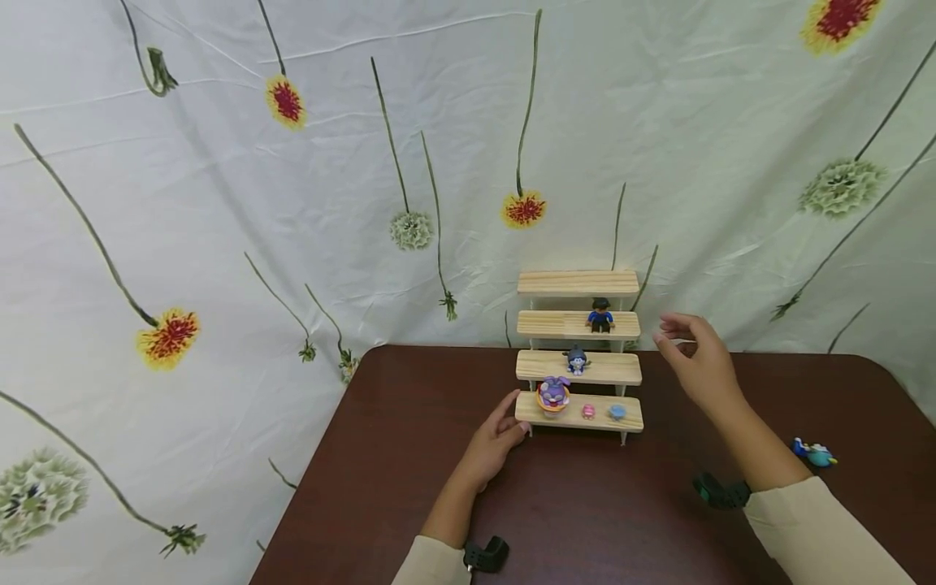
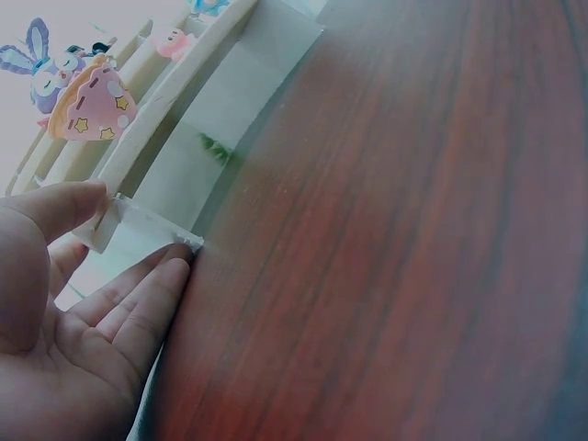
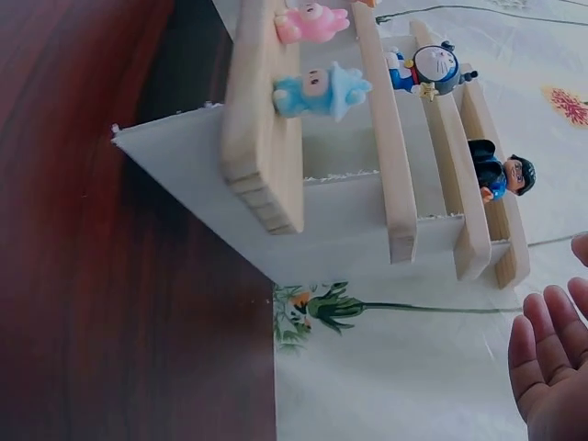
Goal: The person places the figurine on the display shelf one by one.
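Observation:
A stepped wooden display stand (image 1: 578, 367) with clear legs stands at the back of the table. My left hand (image 1: 491, 443) is at the left end of its lowest board, thumb and index finger pinching the board's corner. Right of the upper boards, my right hand (image 1: 698, 357) is raised with fingers loosely bent and holds nothing. On the lowest board sit a purple rabbit figurine (image 1: 553, 393), a small pink figurine (image 3: 312, 23) and a light-blue figurine (image 3: 320, 92). Above them stands a blue-and-white cat figurine (image 3: 432, 69), and higher up a dark-capped toy figure (image 1: 600, 315).
Another blue toy figurine (image 1: 814, 452) lies on the dark brown table (image 1: 395, 455), close to my right forearm. A flower-printed white cloth (image 1: 453, 162) hangs right behind the table and stand. The stand's top board (image 1: 578, 283) bears nothing.

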Motion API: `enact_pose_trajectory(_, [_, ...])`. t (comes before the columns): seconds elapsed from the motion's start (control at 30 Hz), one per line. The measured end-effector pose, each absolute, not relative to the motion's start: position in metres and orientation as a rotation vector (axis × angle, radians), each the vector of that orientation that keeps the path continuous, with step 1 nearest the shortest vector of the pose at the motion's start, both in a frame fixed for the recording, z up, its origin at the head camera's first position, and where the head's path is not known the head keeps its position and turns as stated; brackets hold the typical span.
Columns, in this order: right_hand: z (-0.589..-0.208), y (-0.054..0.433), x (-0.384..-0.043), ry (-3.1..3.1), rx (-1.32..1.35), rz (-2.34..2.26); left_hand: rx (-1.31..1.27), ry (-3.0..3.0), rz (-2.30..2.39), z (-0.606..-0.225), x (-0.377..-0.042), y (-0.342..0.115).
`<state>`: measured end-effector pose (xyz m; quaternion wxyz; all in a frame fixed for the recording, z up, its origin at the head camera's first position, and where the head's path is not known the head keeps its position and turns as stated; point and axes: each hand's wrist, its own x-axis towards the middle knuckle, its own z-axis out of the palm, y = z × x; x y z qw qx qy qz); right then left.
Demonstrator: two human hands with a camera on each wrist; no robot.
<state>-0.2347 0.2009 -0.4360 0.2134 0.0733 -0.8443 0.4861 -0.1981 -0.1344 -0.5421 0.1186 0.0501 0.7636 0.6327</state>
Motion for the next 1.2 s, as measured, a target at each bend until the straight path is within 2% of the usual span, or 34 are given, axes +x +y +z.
enact_pose_trajectory(1.2, [-0.478,0.254,-0.173,-2.347,0.039,1.353,0.162,2.232,1.864,-0.547,-0.199,-0.135])
